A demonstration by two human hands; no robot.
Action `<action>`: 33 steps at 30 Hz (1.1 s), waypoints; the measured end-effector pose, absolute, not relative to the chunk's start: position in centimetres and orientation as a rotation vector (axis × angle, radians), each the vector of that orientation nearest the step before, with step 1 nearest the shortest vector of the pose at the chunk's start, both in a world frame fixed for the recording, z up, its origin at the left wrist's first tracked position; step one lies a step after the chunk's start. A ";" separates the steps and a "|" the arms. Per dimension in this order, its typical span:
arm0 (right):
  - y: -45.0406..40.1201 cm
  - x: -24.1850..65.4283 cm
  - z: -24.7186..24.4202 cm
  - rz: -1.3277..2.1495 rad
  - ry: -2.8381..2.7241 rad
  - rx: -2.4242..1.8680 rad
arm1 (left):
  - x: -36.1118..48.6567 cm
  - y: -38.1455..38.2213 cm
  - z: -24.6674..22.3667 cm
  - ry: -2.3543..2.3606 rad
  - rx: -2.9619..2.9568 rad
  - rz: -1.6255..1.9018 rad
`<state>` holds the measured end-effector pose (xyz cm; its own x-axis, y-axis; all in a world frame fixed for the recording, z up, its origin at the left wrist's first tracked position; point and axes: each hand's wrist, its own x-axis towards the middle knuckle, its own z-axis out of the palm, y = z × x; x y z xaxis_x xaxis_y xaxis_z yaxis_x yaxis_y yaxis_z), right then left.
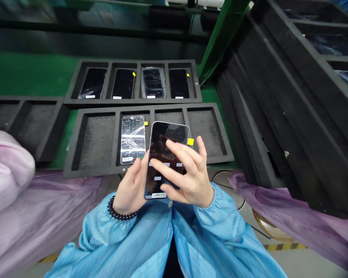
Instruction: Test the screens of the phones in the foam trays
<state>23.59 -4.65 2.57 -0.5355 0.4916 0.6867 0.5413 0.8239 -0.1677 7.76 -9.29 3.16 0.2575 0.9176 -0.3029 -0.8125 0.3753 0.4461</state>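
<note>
A smartphone (168, 133) with a dark screen, a yellow tab on its right edge and a white barcode label at its bottom is tilted up in front of me. My left hand (131, 188) is closed around its left side and lower back; most of those fingers are hidden behind it. Over the screen my right hand (191, 173) has its fingers spread, with fingertips at or just above the glass. Behind them, a second smartphone (132, 139) in clear film, its screen lit with a grid, lies in a compartment of the near black foam tray (72, 154).
Beyond it, another foam tray (121, 102) holds several dark phones in its compartments. More foam trays (249, 100) are stacked high on the right, beside a green post (220, 34). People in pinkish-purple sleeves (8, 166) are close on the left and right.
</note>
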 end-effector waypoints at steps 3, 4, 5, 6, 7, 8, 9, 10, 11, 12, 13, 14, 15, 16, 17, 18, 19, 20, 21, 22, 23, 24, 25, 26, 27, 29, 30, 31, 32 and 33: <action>-4.9 23.8 2.3 -0.091 -2.236 -0.705 | 7.4 -9.5 2.8 0.572 0.213 1.177; -5.0 24.0 2.2 -0.090 -2.219 -0.719 | 7.3 -9.6 2.7 0.568 0.206 1.172; -5.1 24.3 2.0 -0.088 -2.201 -0.735 | 7.2 -9.6 2.7 0.563 0.198 1.169; -5.1 24.6 1.9 -0.087 -2.187 -0.750 | 7.1 -9.7 2.6 0.556 0.193 1.168; -5.2 24.9 1.7 -0.089 -2.177 -0.761 | 7.0 -9.7 2.6 0.549 0.191 1.167; -5.2 25.2 1.6 -0.091 -2.169 -0.767 | 7.0 -9.6 2.7 0.546 0.192 1.169; -5.3 25.5 1.4 -0.094 -2.160 -0.774 | 7.1 -9.6 2.9 0.544 0.195 1.176; -5.3 25.8 1.3 -0.095 -2.146 -0.786 | 7.1 -9.4 3.1 0.542 0.200 1.188; -5.4 26.0 1.2 -0.097 -2.132 -0.802 | 7.2 -9.3 3.3 0.541 0.204 1.202; -5.5 26.2 1.1 -0.098 -2.118 -0.816 | 7.4 -9.2 3.5 0.540 0.207 1.215; -5.6 26.4 1.0 -0.096 -2.111 -0.821 | 7.5 -9.1 3.7 0.539 0.207 1.224; -5.7 26.5 0.9 -0.091 -2.110 -0.807 | 7.5 -9.0 3.8 0.539 0.204 1.228; -5.8 26.5 0.8 -0.087 -2.115 -0.774 | 7.5 -9.0 3.9 0.540 0.200 1.225; -5.9 26.5 0.7 -0.082 -2.123 -0.734 | 7.5 -9.0 3.9 0.543 0.196 1.217; -6.0 26.5 0.7 -0.075 -2.134 -0.700 | 7.5 -9.0 3.9 0.547 0.192 1.211; -6.1 26.4 0.6 -0.065 -2.145 -0.679 | 7.5 -9.1 3.8 0.554 0.190 1.208; -6.2 26.2 0.6 -0.053 -2.156 -0.669 | 7.4 -9.1 3.7 0.561 0.190 1.207; -6.2 26.0 0.6 -0.039 -2.167 -0.664 | 7.4 -9.2 3.7 0.569 0.191 1.209; -6.3 25.8 0.6 -0.025 -2.182 -0.657 | 7.3 -9.2 3.6 0.575 0.195 1.207; -6.3 25.6 0.7 -0.010 -2.202 -0.643 | 7.3 -9.2 3.6 0.581 0.199 1.204; -6.3 25.4 0.7 0.001 -2.225 -0.623 | 7.3 -9.2 3.6 0.585 0.204 1.201; -6.3 25.1 0.7 0.012 -2.244 -0.602 | 7.3 -9.2 3.6 0.587 0.209 1.197; -6.3 24.9 0.7 0.024 -2.259 -0.574 | 7.3 -9.1 3.7 0.587 0.214 1.194; -6.4 24.7 0.7 0.032 -2.267 -0.543 | 7.3 -9.1 3.8 0.588 0.220 1.195; -6.5 24.5 0.6 0.035 -2.276 -0.507 | 7.3 -9.1 3.8 0.587 0.225 1.195; -6.8 24.3 0.5 0.032 -2.300 -0.427 | 7.3 -9.1 3.9 0.589 0.228 1.190; -6.9 24.2 0.4 0.033 -2.309 -0.396 | 7.3 -9.1 3.9 0.593 0.226 1.188; -7.1 24.3 0.4 0.037 -2.310 -0.378 | 7.3 -9.1 3.9 0.599 0.222 1.191; -7.2 24.4 0.4 0.045 -2.299 -0.377 | 7.3 -9.1 3.9 0.605 0.218 1.196; -7.3 24.5 0.4 0.050 -2.284 -0.385 | 7.3 -9.1 3.8 0.610 0.216 1.203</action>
